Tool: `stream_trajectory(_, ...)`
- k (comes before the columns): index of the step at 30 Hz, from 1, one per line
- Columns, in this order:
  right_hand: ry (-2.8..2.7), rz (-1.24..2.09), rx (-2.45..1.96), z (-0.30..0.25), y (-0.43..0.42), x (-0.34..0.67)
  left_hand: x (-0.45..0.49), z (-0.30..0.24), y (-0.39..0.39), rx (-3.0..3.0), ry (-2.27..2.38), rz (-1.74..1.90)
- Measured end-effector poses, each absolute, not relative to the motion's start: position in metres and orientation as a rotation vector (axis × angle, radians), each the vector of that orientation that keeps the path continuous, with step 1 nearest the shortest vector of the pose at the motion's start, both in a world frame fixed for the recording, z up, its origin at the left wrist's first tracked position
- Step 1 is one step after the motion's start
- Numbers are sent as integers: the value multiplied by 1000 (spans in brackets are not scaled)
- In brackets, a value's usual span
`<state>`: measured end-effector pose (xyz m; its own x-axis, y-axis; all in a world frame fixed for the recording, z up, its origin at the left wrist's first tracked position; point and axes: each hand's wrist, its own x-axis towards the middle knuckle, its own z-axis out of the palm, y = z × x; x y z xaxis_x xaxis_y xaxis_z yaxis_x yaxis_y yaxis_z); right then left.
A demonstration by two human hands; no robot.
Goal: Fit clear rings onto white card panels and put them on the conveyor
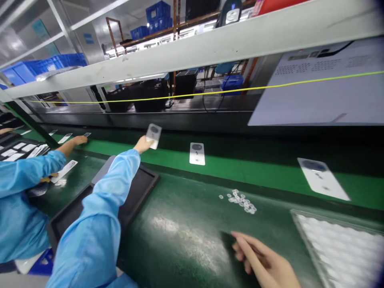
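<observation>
White rectangular card (153,136) with dark round patch, pinched in my left hand (143,145); right hand (262,260) fingers pressed together, grip unclear

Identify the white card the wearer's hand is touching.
The tilted card at the left hand; the other cards lie flat on the green conveyor belt.

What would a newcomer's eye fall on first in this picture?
First comes the blue-sleeved left hand at centre, holding a white card above the green assembly-line belt. To its right, small white rings lie scattered on the belt, and a tray of white pieces sits at lower right.
</observation>
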<state>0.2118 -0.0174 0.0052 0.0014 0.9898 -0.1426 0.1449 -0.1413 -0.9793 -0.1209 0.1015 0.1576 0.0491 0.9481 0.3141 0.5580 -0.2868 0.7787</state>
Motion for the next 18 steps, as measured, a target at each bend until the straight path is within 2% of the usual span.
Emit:
stream_trajectory(4,-1178,1381,-1177,39,0,179,-62,115,73,1806,1148,849)
stream_trajectory(7,-1205,1412,-1101,46,-6,175,-23,77,28,1537,900,625)
stream_trajectory(13,-1299,1546,-1206,25,-38,201,27,41,-1,1014,929,912)
stream_trajectory(18,-1421,1487,-1249,6,-40,208,49,19,6,839,1024,1012)
